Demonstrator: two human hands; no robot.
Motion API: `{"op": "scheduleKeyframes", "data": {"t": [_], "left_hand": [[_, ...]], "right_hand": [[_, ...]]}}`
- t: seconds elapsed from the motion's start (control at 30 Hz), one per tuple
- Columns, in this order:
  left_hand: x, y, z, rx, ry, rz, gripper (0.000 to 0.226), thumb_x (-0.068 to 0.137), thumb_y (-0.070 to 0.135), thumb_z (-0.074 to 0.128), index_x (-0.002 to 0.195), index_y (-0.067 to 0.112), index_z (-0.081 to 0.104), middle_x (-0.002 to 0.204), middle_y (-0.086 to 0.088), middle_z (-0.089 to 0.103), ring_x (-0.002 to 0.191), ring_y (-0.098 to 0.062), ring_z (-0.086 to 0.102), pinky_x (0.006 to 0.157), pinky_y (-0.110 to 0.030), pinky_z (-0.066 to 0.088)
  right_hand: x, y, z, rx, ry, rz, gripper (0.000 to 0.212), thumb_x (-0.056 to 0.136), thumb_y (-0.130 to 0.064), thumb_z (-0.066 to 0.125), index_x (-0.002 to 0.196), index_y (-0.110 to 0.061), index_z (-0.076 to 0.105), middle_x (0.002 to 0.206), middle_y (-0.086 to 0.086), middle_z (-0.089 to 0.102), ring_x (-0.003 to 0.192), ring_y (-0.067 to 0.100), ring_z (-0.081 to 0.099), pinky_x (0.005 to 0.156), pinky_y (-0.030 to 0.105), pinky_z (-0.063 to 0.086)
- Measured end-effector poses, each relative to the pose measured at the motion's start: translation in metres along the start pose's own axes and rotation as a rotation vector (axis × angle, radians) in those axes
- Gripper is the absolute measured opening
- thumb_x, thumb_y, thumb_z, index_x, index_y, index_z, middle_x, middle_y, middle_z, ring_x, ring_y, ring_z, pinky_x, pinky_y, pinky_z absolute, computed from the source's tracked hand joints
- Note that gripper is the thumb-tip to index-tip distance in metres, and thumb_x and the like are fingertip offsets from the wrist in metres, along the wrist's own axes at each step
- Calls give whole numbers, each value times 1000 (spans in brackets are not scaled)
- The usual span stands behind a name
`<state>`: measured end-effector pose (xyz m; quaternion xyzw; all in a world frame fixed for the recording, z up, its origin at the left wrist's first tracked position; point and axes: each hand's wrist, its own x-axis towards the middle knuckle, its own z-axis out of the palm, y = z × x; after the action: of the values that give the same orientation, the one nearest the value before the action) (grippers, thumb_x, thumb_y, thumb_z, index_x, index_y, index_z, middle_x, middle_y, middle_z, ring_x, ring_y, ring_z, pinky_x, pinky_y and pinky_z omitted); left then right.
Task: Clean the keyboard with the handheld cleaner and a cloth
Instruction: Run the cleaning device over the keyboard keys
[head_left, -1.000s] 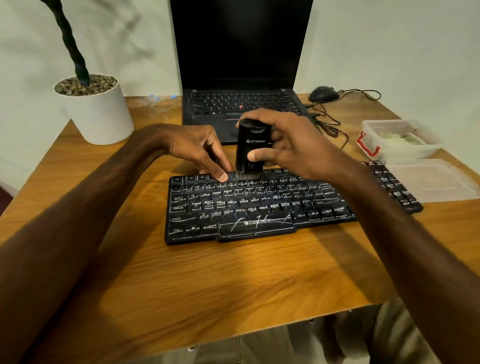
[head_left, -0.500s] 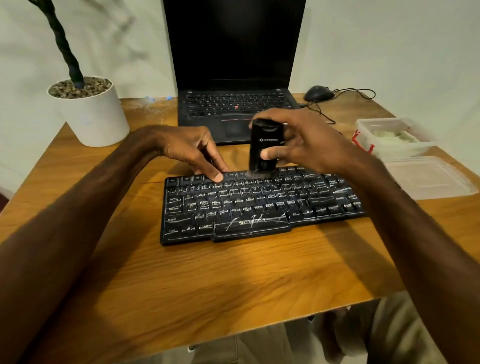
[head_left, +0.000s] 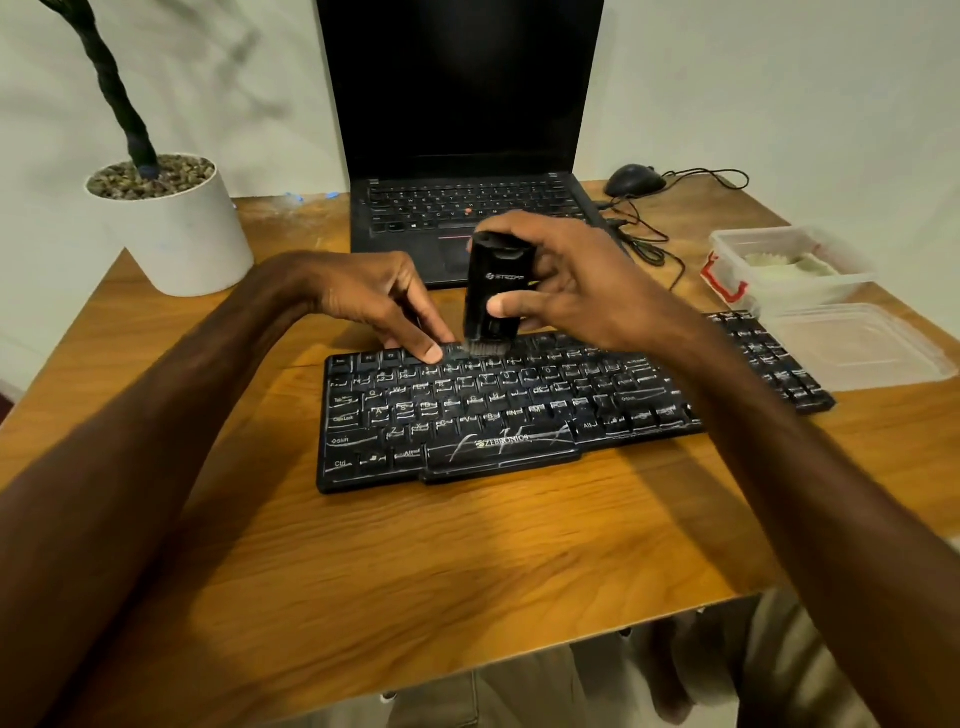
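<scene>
A black, dusty keyboard (head_left: 519, 410) with white streaks lies across the middle of the wooden table (head_left: 415, 561). My right hand (head_left: 582, 291) grips a black handheld cleaner (head_left: 496, 291) upright, thumb on its front. The brush tip of the cleaner touches the top row of keys, left of centre. My left hand (head_left: 374, 296) rests just left of the cleaner, with its fingertips pressing on the keyboard's top row. A pale crumpled thing, possibly the cloth, lies in a clear plastic box (head_left: 789, 270) at the right.
An open black laptop (head_left: 457, 104) stands right behind the keyboard. A black mouse (head_left: 634, 179) and its tangled cable lie at the back right. The box's clear lid (head_left: 857, 345) sits beside the keyboard's right end. A white plant pot (head_left: 176, 234) stands back left.
The cleaner slid right along the top row, then back left towards my left fingertips. My left hand has stayed on the keys.
</scene>
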<state>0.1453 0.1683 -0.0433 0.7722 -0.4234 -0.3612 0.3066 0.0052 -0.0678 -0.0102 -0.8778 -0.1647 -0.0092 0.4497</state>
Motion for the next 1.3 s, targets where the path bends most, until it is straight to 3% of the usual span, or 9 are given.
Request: {"op": "scheduleKeyframes", "data": {"t": [0.13, 0.3, 0.43, 0.67, 0.77, 0.87, 1.0, 1.2, 1.3], "left_hand": [[1, -2, 0, 2, -21, 8, 54, 71, 52, 88, 114, 20, 81, 109, -7, 80, 94, -49, 67, 73, -30, 54], [0, 0, 0, -1, -23, 11, 56, 68, 57, 89, 111, 23, 82, 106, -6, 80, 90, -48, 66, 71, -29, 55], [-1, 1, 1, 2, -25, 14, 48, 70, 52, 88, 109, 25, 82, 102, -4, 80, 85, -35, 65, 72, -30, 54], [-1, 3, 2, 9, -24, 19, 56, 69, 57, 89, 112, 23, 81, 108, -7, 80, 98, -55, 62, 75, -37, 52], [-3, 2, 3, 4, -20, -2, 57, 66, 61, 89, 110, 26, 82, 108, -6, 80, 94, -49, 66, 70, -27, 53], [-4, 4, 3, 23, -10, -7, 47, 72, 51, 88, 111, 24, 82, 107, -1, 80, 87, -19, 73, 71, -24, 55], [-4, 10, 1, 102, 7, 16, 38, 86, 25, 77, 122, 13, 76, 108, -2, 79, 94, -40, 68, 76, -30, 56], [27, 39, 30, 158, 102, 122, 33, 94, 34, 71, 120, 14, 77, 113, 0, 78, 101, -26, 72, 92, -52, 59], [41, 44, 30, 178, 42, 134, 17, 95, 29, 74, 101, 15, 82, 93, -2, 77, 85, -27, 70, 79, -51, 54]], "right_hand": [[-12, 6, -30, -83, -19, 113, 62, 87, -3, 75, 141, -27, 54, 130, 2, 61, 111, 20, 68, 76, 40, 65], [-13, -3, -36, -227, -5, 81, 61, 85, -7, 77, 138, -28, 56, 127, -7, 63, 111, 16, 67, 87, 45, 62], [-7, -8, -3, -101, -15, -6, 57, 88, -4, 74, 139, -23, 54, 126, -6, 61, 114, 11, 65, 78, 23, 62], [-12, 6, -26, -88, -15, 103, 62, 87, -6, 75, 141, -29, 54, 130, -1, 61, 111, 18, 67, 78, 41, 64], [-20, 5, -46, -217, 86, 82, 61, 85, -7, 78, 138, -28, 56, 121, -8, 62, 107, 14, 66, 85, 38, 62], [-28, 10, -53, -149, 188, 67, 60, 85, -12, 80, 137, -28, 57, 122, -3, 65, 101, 16, 70, 68, 35, 64], [-36, 24, -54, -155, 205, 69, 61, 83, -15, 82, 136, -30, 57, 125, -5, 65, 104, 15, 71, 69, 33, 64], [-25, 22, -50, -31, 115, 49, 51, 87, -10, 77, 132, -22, 56, 119, -7, 61, 98, 13, 70, 64, 27, 61], [-12, 19, -47, -9, 49, 5, 50, 88, -9, 76, 131, -20, 55, 120, -3, 59, 105, 17, 68, 70, 32, 64]]}}
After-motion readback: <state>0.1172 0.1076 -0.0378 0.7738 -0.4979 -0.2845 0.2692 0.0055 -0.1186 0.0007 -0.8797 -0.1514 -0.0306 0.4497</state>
